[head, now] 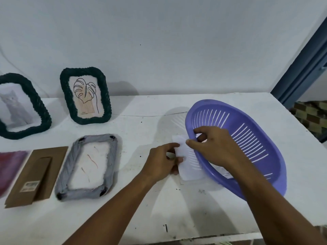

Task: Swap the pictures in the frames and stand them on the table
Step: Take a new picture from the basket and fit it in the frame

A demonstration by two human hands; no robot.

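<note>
Two dark green braided frames stand against the wall: one with a cat picture [17, 106] at far left, one with a leaf drawing [86, 96] beside it. A grey braided frame [87, 167] lies face down with its back open. Left of it lie its brown backing board [35, 175] and a reddish picture [8, 167] at the left edge. My left hand [159, 163] grips a white sheet [187, 161] that pokes out from under the tilted purple basket [247, 147]. My right hand [210, 144] holds the basket's near rim, lifting it.
The white table [159, 209] ends at a front edge low in view and a right edge past the basket. A white wall stands behind. A dark blue door frame [304, 68] and patterned floor [311, 115] show at the right.
</note>
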